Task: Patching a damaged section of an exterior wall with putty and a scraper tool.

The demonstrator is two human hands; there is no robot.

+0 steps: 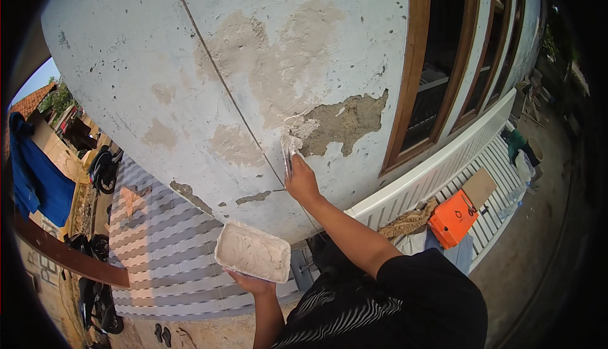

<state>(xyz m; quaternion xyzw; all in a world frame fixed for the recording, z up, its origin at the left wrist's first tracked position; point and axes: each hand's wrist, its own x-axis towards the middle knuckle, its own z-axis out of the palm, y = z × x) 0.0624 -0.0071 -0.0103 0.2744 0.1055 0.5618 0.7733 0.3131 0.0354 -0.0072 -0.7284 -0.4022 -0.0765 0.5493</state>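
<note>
My right hand (300,178) is closed on a scraper (291,146) coated in off-white filler, held at the wall (342,26) beside a jagged patch of exposed grey render (347,121). Pale beige patches of filler (266,51) cover areas above and to the left. A thin dark cord or line runs down the wall near the scraper. Low in the middle, my left hand (253,284) grips a rectangular tub (252,250) of creamy filler from underneath.
Wood-framed windows (424,77) are at right, above a white slatted bench (475,254) holding an orange case (452,218), cardboard and cloths. Buckets and clutter sit farther right. Striped tiles (145,254), parked motorbikes (101,305), a brown bar (76,260) and blue fabric (31,172) are at left.
</note>
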